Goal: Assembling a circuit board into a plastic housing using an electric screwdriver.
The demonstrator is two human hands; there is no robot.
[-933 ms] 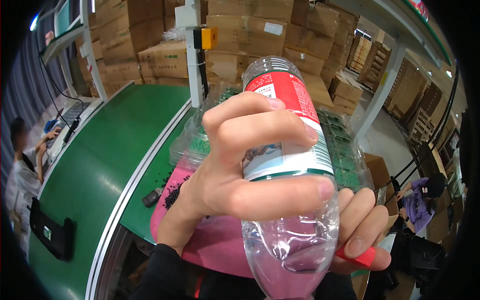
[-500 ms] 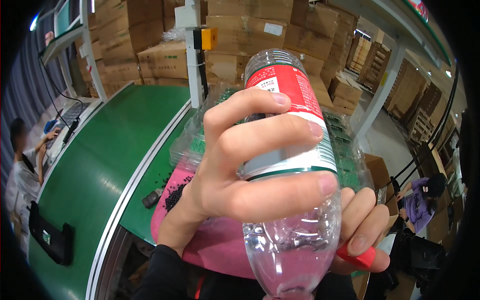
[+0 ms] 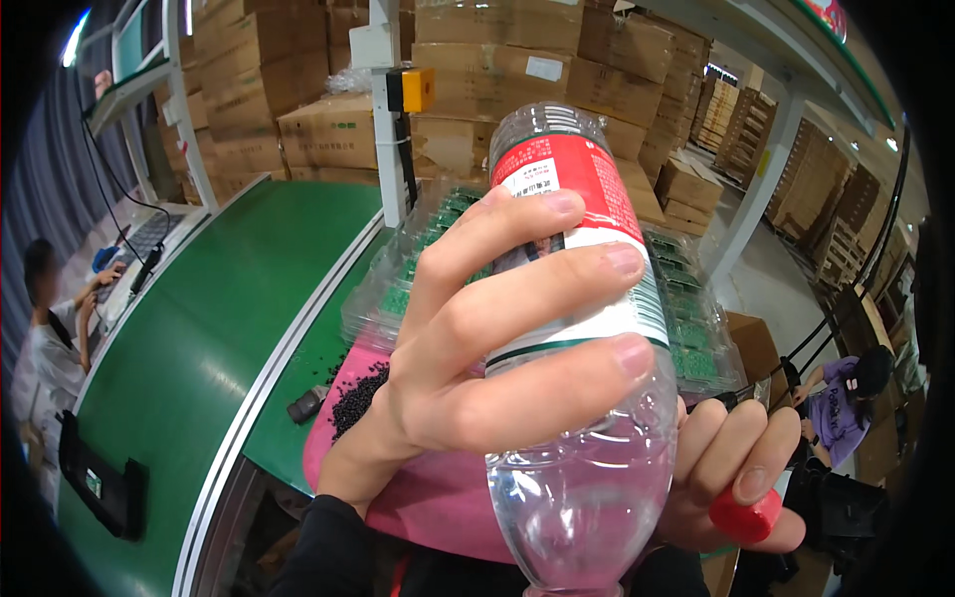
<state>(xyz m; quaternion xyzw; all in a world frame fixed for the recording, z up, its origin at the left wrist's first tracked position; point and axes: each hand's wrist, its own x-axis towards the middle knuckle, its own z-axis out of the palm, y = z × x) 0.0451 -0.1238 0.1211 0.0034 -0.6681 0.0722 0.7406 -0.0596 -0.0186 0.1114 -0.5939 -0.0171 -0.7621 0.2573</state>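
Note:
My left hand (image 3: 468,318) is wrapped round a clear plastic bottle (image 3: 587,488) with a red and white label. The bottle tilts, its base up and away from me and its neck low at the bottom edge of the view. My right hand (image 3: 731,453), to the right of the bottle, pinches a red bottle cap (image 3: 746,515) between curled fingers and thumb. Beneath my hands lies a pink mat (image 3: 438,497), with a heap of small black parts (image 3: 358,400) near my left wrist. The bottle's mouth is cut off by the lower edge.
Clear plastic trays (image 3: 701,338) of green circuit boards stand behind the bottle. A green conveyor (image 3: 229,318) runs along the left, carrying a black housing (image 3: 104,478). A dark cylindrical part (image 3: 306,405) lies beside the mat. Stacked cartons (image 3: 487,75) fill the back; people sit at both sides.
My right hand has moved right with the red cap, farther from the bottle. My left hand and the bottle have barely shifted.

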